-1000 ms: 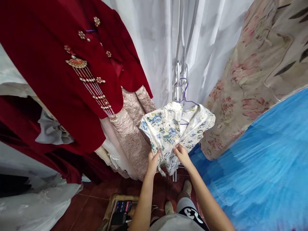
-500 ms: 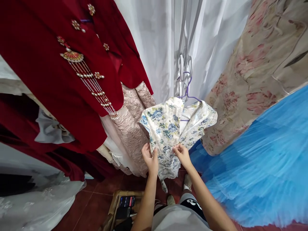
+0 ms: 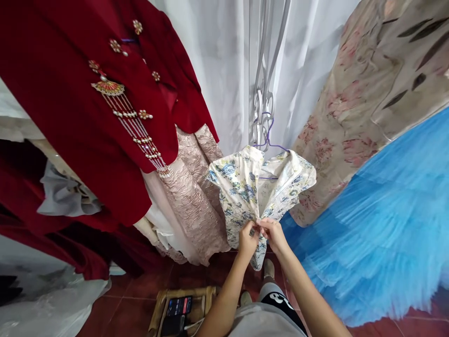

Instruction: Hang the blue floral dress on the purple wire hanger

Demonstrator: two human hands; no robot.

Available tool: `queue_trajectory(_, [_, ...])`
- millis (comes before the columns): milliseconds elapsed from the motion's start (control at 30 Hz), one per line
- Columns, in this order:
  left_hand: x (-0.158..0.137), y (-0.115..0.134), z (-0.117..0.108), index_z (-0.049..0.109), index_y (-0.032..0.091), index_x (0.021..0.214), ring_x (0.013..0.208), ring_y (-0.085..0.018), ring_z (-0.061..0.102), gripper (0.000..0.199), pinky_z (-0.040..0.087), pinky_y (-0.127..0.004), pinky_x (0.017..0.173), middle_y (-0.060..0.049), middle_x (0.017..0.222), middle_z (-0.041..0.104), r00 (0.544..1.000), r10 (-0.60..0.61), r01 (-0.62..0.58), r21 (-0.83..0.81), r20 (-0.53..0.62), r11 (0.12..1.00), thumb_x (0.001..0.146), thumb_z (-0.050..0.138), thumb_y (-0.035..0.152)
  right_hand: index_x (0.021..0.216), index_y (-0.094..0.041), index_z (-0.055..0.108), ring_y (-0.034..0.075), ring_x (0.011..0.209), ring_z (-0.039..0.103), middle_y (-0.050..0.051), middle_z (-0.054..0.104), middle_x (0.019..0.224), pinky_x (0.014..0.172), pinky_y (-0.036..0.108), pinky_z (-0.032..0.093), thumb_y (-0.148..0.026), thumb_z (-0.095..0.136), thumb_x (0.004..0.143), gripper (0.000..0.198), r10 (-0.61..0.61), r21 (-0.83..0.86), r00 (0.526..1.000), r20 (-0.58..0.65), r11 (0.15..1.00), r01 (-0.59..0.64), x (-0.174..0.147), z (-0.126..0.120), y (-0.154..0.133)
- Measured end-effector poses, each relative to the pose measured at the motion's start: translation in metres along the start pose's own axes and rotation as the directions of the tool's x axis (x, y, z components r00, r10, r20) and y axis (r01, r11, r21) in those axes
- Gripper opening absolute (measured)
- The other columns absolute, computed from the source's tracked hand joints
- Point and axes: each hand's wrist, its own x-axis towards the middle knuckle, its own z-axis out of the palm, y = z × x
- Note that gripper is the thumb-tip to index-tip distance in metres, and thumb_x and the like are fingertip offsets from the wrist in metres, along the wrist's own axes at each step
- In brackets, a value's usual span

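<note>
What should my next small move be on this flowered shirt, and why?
I'd probably line up the front edges of the flowered shirt and keep them together: the left grip and right grip pinch it close together, while the neckline above gapes open.

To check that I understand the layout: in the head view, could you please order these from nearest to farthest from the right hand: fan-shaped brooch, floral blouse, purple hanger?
1. Floral blouse: touched at its front by the right hand.
2. Purple hanger: above, at the blouse's neck.
3. Fan-shaped brooch: upper left, on the red jacket.
</note>
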Motion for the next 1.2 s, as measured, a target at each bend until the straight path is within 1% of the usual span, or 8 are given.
queue_trajectory(267, [-0.005, 0.007, -0.016, 0.055, 0.020, 0.068, 0.069, -0.018, 0.057, 0.023, 0.041, -0.026, 0.071, -0.001, 0.068, 0.060, 0.993, -0.019, 0.015, 0.042, 0.120, 0.999, 0.088, 0.059, 0.030, 0.051, -0.019, 0.057, 0.005, 0.038, 0.029, -0.005, 0.046, 0.045, 0.037, 0.024, 0.016, -0.033, 0.086, 0.059, 0.033, -0.228, 0.145, 0.973, -0.026, 0.963, 0.229, 0.071, 0.028, -0.123])
queue_trajectory(400, [-0.010, 0.014, -0.012, 0.057, 0.020, 0.072, 0.071, -0.018, 0.058, 0.020, 0.042, -0.027, 0.071, -0.002, 0.071, 0.061, 0.992, -0.038, 0.033, 0.041, 0.124, 0.999, 0.089, 0.059, 0.031, 0.067, -0.016, 0.065, 0.004, 0.038, 0.024, -0.008, 0.043, 0.047, 0.036, 0.023, 0.011, -0.032, 0.084, 0.057, 0.027, -0.160, 0.238, 0.986, 0.050, 0.961, 0.144, 0.096, 0.038, -0.163])
queue_trajectory(600, [-0.012, 0.014, -0.010, 0.061, 0.019, 0.072, 0.071, -0.018, 0.059, 0.019, 0.044, -0.028, 0.073, -0.002, 0.071, 0.062, 0.983, -0.019, 0.013, 0.031, 0.182, 0.999, 0.088, 0.062, 0.029, 0.069, -0.016, 0.064, 0.004, 0.038, 0.026, -0.008, 0.045, 0.047, 0.036, 0.022, 0.013, -0.035, 0.085, 0.060, 0.029, -0.228, 0.231, 0.972, 0.056, 0.950, 0.209, 0.089, 0.034, -0.177])
queue_trajectory(767, [0.057, 0.058, -0.046, 0.067, 0.019, 0.120, 0.083, -0.020, 0.063, 0.031, 0.052, -0.032, 0.079, -0.013, 0.111, 0.066, 0.982, 0.188, -0.189, 0.018, 0.035, 0.982, 0.096, 0.059, 0.036, 0.062, -0.020, 0.059, 0.006, 0.039, 0.032, -0.005, 0.050, 0.046, 0.038, 0.022, 0.020, -0.038, 0.087, 0.063, 0.033, -0.324, 0.165, 0.946, -0.016, 0.932, 0.323, 0.066, 0.039, -0.157])
queue_trajectory(867, [0.124, 0.113, -0.069, 0.062, 0.021, 0.134, 0.093, -0.021, 0.062, 0.037, 0.052, -0.035, 0.085, -0.013, 0.115, 0.061, 0.876, 0.480, -0.465, 0.187, -0.048, 0.866, 0.104, 0.043, 0.033, 0.059, -0.020, 0.058, 0.007, 0.040, 0.033, -0.005, 0.050, 0.045, 0.040, 0.022, 0.022, -0.039, 0.086, 0.064, 0.034, -0.358, 0.132, 0.933, -0.033, 0.924, 0.359, 0.059, 0.041, -0.151])
queue_trajectory(933, [0.164, 0.146, -0.077, 0.064, 0.023, 0.131, 0.109, -0.024, 0.057, 0.033, 0.048, -0.039, 0.097, -0.013, 0.123, 0.058, 0.775, 0.630, -0.607, 0.335, 0.048, 0.721, 0.103, 0.048, 0.032, 0.058, -0.020, 0.059, 0.007, 0.040, 0.033, -0.005, 0.049, 0.044, 0.040, 0.023, 0.022, -0.041, 0.084, 0.065, 0.034, -0.379, 0.101, 0.924, -0.051, 0.919, 0.382, 0.059, 0.040, -0.153])
queue_trajectory(1033, [0.202, 0.175, -0.076, 0.071, 0.021, 0.105, 0.105, -0.023, 0.055, 0.019, 0.047, -0.039, 0.096, -0.009, 0.112, 0.064, 0.671, 0.692, -0.725, 0.433, 0.265, 0.536, 0.101, 0.053, 0.028, 0.058, -0.020, 0.058, 0.008, 0.041, 0.033, -0.005, 0.048, 0.044, 0.041, 0.024, 0.022, -0.042, 0.084, 0.064, 0.034, -0.425, 0.048, 0.904, -0.051, 0.903, 0.427, 0.065, 0.037, -0.159])
queue_trajectory(1200, [0.213, 0.182, -0.066, 0.065, 0.019, 0.093, 0.091, -0.021, 0.056, 0.019, 0.047, -0.034, 0.084, -0.006, 0.091, 0.065, 0.643, 0.704, -0.753, 0.414, 0.302, 0.511, 0.102, 0.048, 0.019, 0.057, -0.021, 0.056, 0.008, 0.042, 0.032, -0.007, 0.045, 0.042, 0.044, 0.023, 0.023, -0.043, 0.083, 0.064, 0.036, -0.484, 0.013, 0.869, -0.099, 0.873, 0.487, 0.080, 0.041, -0.147])
